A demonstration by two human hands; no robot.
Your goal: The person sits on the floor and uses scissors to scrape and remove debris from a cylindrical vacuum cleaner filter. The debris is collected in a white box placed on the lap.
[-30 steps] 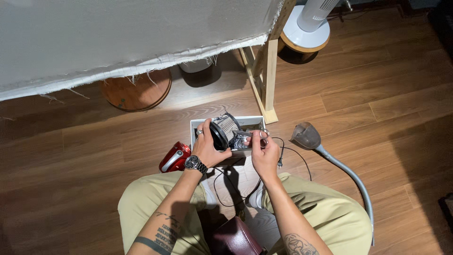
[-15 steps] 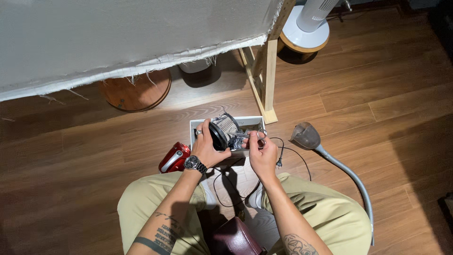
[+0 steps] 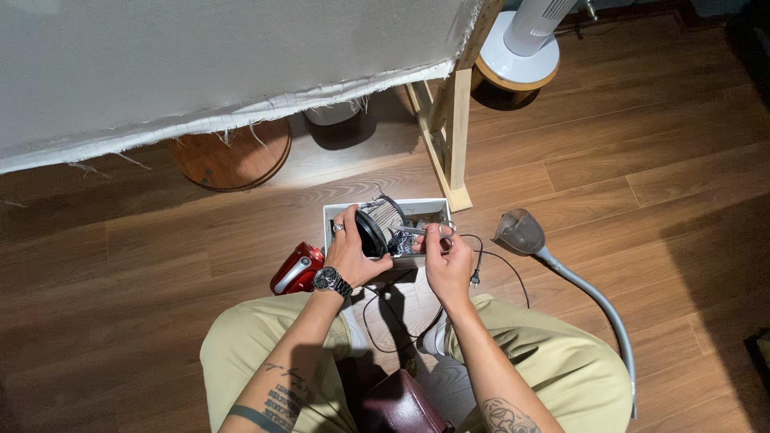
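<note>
The left hand (image 3: 350,255) is wrapped around a round black-rimmed pleated filter (image 3: 378,226), fingers curled over its dark rim, holding it tilted just above the near-left part of a white box (image 3: 385,206) on the wooden floor (image 3: 658,144). The right hand (image 3: 447,261), just right of the filter, has its fingers closed through the loops of small scissors (image 3: 423,232), blades pointing left at the pleats. A red vacuum body (image 3: 297,269) lies left of the box, a grey hose (image 3: 577,285) to the right
</note>
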